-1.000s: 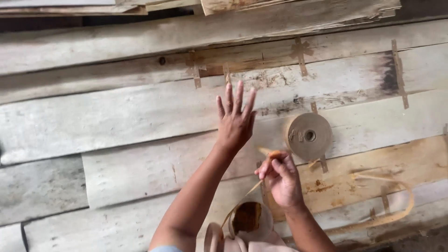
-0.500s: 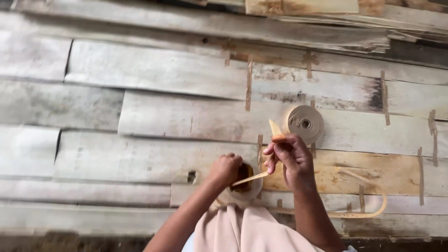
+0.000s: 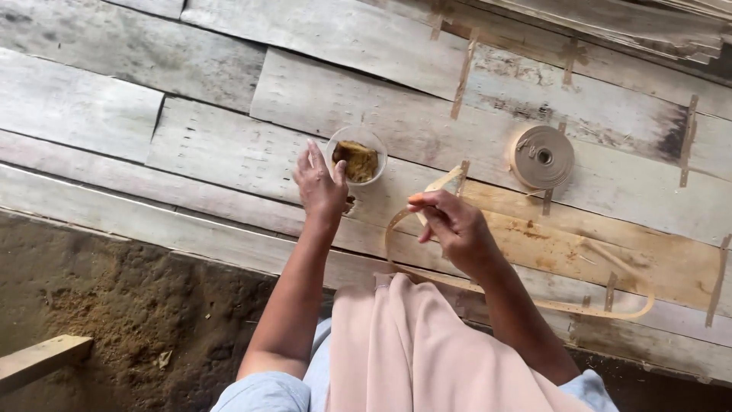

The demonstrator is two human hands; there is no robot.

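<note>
My left hand (image 3: 320, 185) rests on pale wooden veneer sheets (image 3: 229, 152), fingers loosely spread, its fingertips touching the rim of a small clear cup (image 3: 356, 156) with a brown paste inside. My right hand (image 3: 450, 226) pinches the end of a long thin tan strip (image 3: 534, 304). The strip rises past my fingers, curls in a loop toward me and runs off to the right. A roll of brown paper tape (image 3: 540, 156) lies flat on the sheets beyond my right hand.
Short tape strips (image 3: 462, 76) patch seams between the veneer sheets. Bare dirt floor (image 3: 137, 305) lies at lower left, with a wooden batten (image 3: 42, 360) at the left edge. My pink garment (image 3: 412, 351) fills the bottom centre.
My left hand went from spread flat on the sheets to the cup, which now sits further out on the veneer. My right hand kept its grip on the strip. The camera shifted.
</note>
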